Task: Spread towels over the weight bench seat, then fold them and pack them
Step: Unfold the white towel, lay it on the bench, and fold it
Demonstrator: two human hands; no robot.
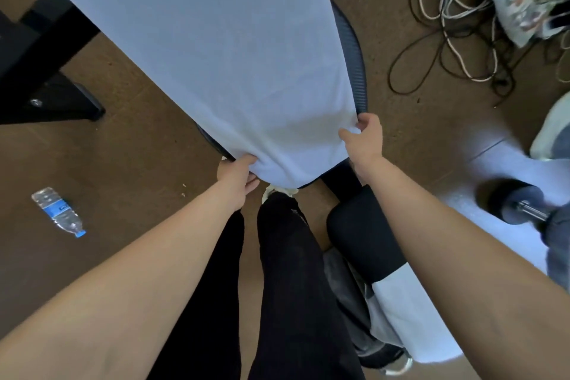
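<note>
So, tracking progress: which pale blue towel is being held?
The pale blue towel spread over the dark bench seat: left hand and right hand grip its near corners. The other pale towel, lower right, is in neither hand.

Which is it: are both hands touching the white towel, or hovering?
Touching. The head view shows the left hand and right hand each pinching the towel at its near edge.

The towel (216, 55) hides most of the bench seat (357, 49) — its far end runs off the top edge.
</note>
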